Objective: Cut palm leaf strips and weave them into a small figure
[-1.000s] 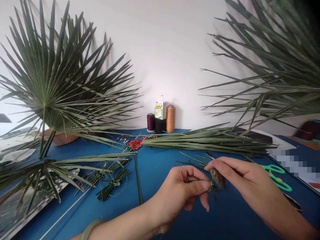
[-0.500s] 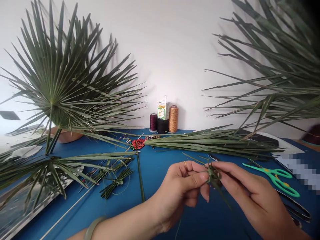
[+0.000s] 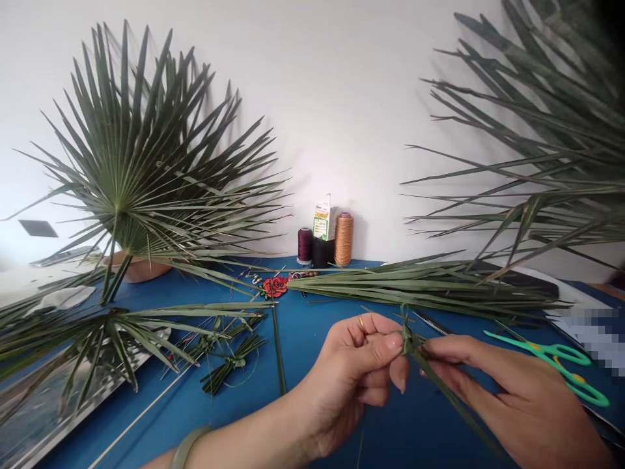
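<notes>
Between thumb and forefinger, my left hand [image 3: 359,365] pinches a small knotted piece of woven palm leaf [image 3: 408,337]. A thin loop of leaf sticks up from its top. My right hand [image 3: 493,381] is closed on a long leaf strip [image 3: 463,410] that runs from the knot down toward the lower right. Its fingertips sit just right of the knot and partly hide the strip. Left of my hands lies a tied bundle of leaf pieces [image 3: 232,363] on the blue table [image 3: 312,339].
Green scissors [image 3: 556,355] lie to the right. Behind my hands stretches a bunch of palm strips [image 3: 390,283], with a red rose patch [image 3: 275,286] at its left end. Thread spools [image 3: 344,238] stand by the wall. Large palm fans [image 3: 122,150] rise at both sides.
My right hand has shifted right and down from the knot, drawing the leaf strip out. The knot now shows more plainly, with the loop above it. The view has shifted slightly.
</notes>
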Demonstrator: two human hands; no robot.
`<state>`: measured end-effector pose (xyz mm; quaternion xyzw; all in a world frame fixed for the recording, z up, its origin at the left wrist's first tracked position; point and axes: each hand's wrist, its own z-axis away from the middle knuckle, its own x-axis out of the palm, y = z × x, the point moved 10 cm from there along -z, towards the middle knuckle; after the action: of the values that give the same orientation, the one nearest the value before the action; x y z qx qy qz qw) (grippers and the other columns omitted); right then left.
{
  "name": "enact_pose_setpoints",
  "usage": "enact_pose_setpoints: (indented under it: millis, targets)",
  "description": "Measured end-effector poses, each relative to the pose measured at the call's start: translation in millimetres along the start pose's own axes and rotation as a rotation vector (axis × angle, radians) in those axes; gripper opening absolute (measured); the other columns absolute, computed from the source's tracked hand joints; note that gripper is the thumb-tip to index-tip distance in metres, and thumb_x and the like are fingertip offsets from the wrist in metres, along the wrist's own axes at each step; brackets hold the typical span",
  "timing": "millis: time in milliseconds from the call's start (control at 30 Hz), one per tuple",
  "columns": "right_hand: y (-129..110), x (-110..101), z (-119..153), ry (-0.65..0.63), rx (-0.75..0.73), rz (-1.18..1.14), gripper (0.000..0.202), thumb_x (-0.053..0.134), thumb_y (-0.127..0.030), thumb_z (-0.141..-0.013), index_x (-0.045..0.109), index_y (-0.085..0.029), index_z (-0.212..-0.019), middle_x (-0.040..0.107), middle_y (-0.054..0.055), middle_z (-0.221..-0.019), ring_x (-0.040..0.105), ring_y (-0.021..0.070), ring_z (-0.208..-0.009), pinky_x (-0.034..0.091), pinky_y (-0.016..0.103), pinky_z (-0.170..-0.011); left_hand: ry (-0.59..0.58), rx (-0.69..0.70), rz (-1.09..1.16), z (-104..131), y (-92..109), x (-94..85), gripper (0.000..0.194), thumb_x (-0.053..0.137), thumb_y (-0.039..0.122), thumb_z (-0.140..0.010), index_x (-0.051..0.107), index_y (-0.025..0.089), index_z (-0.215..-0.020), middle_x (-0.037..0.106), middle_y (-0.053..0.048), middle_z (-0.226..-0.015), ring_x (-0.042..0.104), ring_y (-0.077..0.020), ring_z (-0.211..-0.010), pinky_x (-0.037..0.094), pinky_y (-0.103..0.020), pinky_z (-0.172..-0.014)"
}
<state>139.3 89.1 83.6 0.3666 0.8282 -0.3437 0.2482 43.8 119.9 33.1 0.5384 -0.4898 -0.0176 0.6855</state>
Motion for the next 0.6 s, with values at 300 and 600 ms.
enact_pose_setpoints:
  millis: [300, 600]
  targets:
    - [-15.0, -2.1, -4.5, -0.080, -0.089, -0.058, 0.010, 0.060, -0.025, -0.078, 0.064, -0.028, -0.086, 0.067, -0.002, -0.077, 0.061, 0.0132, -0.063, 0.050, 0.019, -0.052, -0.017, -0.064, -0.115, -1.1, -5.6, 4.6, 0.014, 0.065, 0.024, -0.076, 0.055, 0.014, -0.075, 0.053, 0.003, -0.050, 0.024, -0.0009, -0.036, 0.009, -0.017, -0.036]
    - [17.5, 17.8, 1.4, -0.297, 0.419, -0.548, 0.015, 0.062, -0.036, -0.077, 0.068, -0.024, -0.084, 0.070, -0.001, -0.067, 0.064, 0.0135, -0.060, 0.052, 0.016, -0.053, 0.007, -0.126, -0.115, 1.6, -13.8, 1.3, 0.014, 0.064, 0.023, -0.076, 0.054, 0.014, -0.074, 0.053, 0.002, -0.051, 0.022, -0.0007, -0.036, 0.009, -0.016, -0.036]
